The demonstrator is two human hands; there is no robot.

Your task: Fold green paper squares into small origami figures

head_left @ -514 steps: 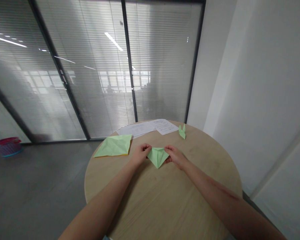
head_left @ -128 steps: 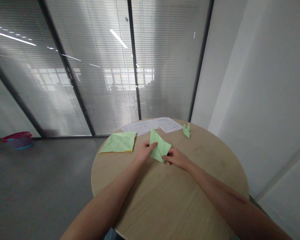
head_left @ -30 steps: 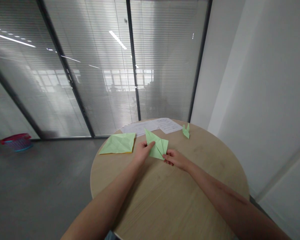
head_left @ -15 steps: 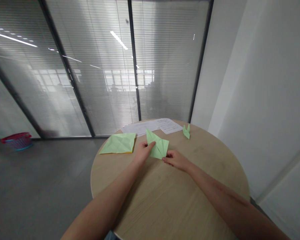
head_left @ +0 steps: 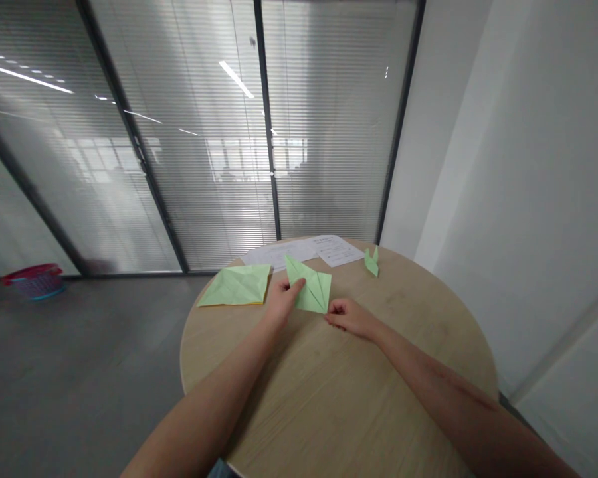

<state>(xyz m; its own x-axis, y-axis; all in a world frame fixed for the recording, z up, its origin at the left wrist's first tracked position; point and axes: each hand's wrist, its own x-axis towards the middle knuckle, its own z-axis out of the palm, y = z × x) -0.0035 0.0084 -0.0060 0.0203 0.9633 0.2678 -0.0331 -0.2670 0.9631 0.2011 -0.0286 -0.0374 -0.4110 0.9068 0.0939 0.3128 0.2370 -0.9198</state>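
A folded light green paper [head_left: 313,289] sits near the far middle of the round wooden table [head_left: 339,398], one flap raised. My left hand [head_left: 283,300] pinches its left side, thumb on top of the raised flap. My right hand [head_left: 349,317] rests on the table at the paper's lower right corner, fingers curled and touching the tip.
A creased green sheet [head_left: 236,285] lies flat at the table's far left. White printed sheets [head_left: 303,251] lie at the far edge, with a small folded green figure [head_left: 371,261] to their right. Glass partitions with blinds stand behind; a red basket [head_left: 32,281] sits on the floor.
The paper's raised flap has swung a little left and its lower tip has lifted away from my right hand, which has eased back slightly toward me.
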